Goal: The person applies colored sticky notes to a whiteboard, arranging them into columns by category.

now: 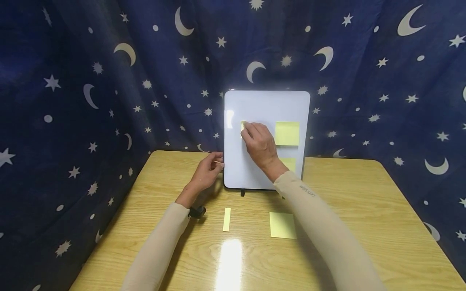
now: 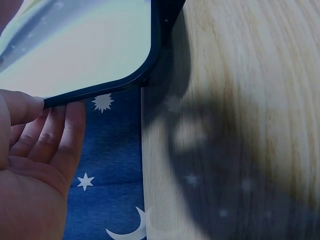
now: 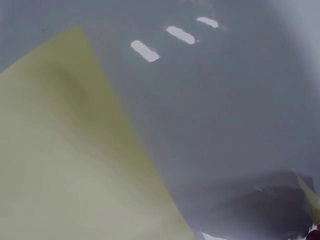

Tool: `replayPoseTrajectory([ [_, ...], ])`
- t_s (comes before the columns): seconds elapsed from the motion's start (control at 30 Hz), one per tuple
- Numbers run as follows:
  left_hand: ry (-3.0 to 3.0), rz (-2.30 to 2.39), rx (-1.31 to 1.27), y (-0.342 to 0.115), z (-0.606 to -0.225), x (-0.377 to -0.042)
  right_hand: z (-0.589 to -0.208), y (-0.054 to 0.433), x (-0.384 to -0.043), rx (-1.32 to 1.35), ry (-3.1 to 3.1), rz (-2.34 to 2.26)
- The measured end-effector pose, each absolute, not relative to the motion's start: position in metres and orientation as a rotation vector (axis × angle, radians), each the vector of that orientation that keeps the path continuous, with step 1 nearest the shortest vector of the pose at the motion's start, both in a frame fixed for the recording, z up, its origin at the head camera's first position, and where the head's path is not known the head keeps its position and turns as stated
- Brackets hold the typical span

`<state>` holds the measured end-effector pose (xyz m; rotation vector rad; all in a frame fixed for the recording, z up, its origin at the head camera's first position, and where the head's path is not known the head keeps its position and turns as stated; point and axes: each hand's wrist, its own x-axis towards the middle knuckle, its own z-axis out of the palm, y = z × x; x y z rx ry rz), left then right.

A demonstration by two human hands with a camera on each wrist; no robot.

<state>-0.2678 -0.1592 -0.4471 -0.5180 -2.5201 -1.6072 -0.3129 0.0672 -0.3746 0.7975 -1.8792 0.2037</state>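
A small whiteboard (image 1: 251, 105) with a black frame stands upright on the table. My left hand (image 1: 208, 171) grips its left edge, and in the left wrist view the thumb lies at the front rim with the fingers behind. On the board's left half, my right hand (image 1: 260, 145) pinches a yellow sticky note (image 1: 242, 126); the hand hides part of it, so its full width cannot be told. A square yellow note (image 1: 287, 133) is stuck on the right half, also large in the right wrist view. Below it, another yellow note (image 1: 290, 162) is partly covered by my right wrist.
On the wooden table (image 1: 174, 250) before the board lie a narrow yellow strip (image 1: 227, 219) and a square yellow note (image 1: 282, 225), the latter beside my right sleeve. Small black feet (image 1: 242, 192) support the board. A dark blue curtain (image 1: 204, 72) with moons and stars hangs behind.
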Motion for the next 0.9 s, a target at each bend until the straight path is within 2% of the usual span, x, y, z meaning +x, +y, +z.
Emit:
replayPoseTrajectory([
  [0.9, -2.533, -1.62, -0.501, -0.159, -0.4466, -0.2657, -0.3815, 0.065, -0.3126, 0.768, -1.833, 0.258],
])
